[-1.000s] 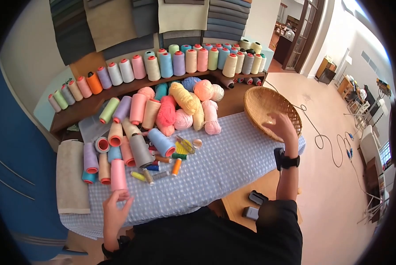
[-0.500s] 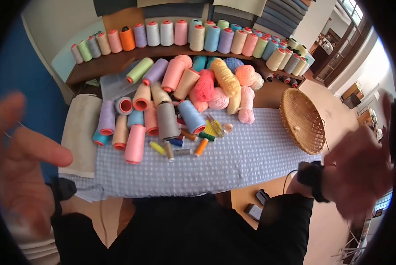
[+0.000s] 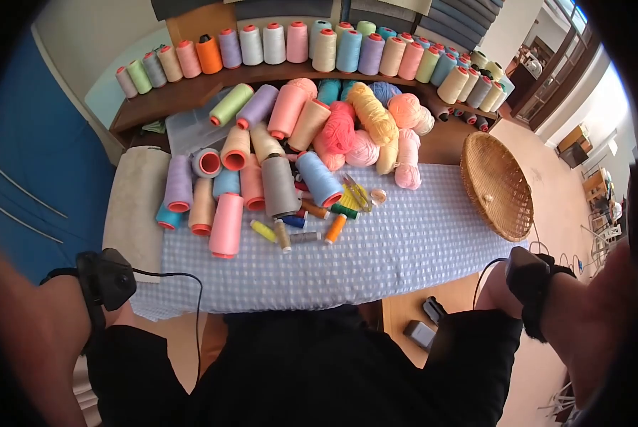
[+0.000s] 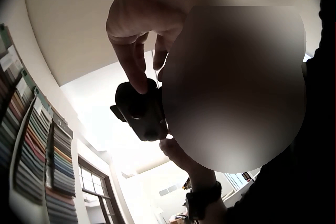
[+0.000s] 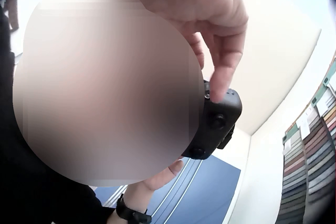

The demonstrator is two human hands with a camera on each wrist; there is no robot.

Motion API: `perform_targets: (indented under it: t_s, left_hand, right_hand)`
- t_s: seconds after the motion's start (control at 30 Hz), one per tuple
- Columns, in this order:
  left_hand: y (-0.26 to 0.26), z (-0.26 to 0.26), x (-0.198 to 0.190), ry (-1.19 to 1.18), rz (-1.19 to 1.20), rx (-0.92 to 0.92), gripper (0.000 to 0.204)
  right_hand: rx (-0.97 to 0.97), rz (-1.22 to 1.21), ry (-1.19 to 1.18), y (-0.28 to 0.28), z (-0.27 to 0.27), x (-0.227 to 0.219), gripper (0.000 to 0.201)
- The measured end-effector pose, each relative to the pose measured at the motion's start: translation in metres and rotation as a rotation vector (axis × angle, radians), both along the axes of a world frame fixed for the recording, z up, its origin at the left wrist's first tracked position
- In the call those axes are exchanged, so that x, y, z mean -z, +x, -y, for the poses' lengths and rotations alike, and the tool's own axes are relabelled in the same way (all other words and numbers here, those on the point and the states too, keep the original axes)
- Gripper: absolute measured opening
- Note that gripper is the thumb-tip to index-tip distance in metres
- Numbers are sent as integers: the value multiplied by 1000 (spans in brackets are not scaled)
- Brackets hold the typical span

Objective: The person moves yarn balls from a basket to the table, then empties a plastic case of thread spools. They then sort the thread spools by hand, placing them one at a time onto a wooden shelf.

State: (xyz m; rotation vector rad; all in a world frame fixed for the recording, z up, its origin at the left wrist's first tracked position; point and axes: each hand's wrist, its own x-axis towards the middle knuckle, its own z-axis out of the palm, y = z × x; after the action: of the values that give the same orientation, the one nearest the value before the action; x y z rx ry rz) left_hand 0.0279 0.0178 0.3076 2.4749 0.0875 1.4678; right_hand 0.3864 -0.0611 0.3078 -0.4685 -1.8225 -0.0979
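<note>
At the far left of the head view is my left hand [image 3: 27, 334], largely cut off by the edge; my right hand [image 3: 593, 320] is at the far right. In the left wrist view, the left hand [image 4: 152, 19] has a bent finger on a black device [image 4: 139, 111] worn at the head, and the right thumb meets its underside. From the right wrist, the right hand [image 5: 215, 24] shows a fingertip on the same device [image 5: 218, 121], with the left hand's thumb below it. The hands pinch opposite sides; parts of the fingers are hidden.
Thread cones [image 3: 226, 224], yarn balls [image 3: 372, 117] and small spools lie on a checked cloth [image 3: 404, 249]. Yellow-handled scissors [image 3: 357, 193] rest beside them. A wicker basket [image 3: 497, 188] stands at the right edge, and more cones line the shelf [image 3: 269, 75] behind.
Both hands rose from over the table, spreading out to the sides and up to the head-worn device. The head view has tilted and shifted, so the table sits differently in it.
</note>
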Motion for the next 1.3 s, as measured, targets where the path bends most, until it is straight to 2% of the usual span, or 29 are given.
perform_targets:
  t_s: [0.7,0.93,1.03,1.3]
  left_hand:
    - [-13,21,-17,118,-29,-32,42]
    - [-23,25,-22,84,-67,-83,41]
    - [-26,11,-6,-42,-105,-144,40]
    - [-18,-28,83,-487,-353,-308,39]
  right_hand:
    - [75,9,127,-3,19,-1,35]
    - [98,-6,138,-3,26,-7,34]
    - [126,-3,136,-7,27,-9,33]
    - [139,-85,139,-2,29,8,32]
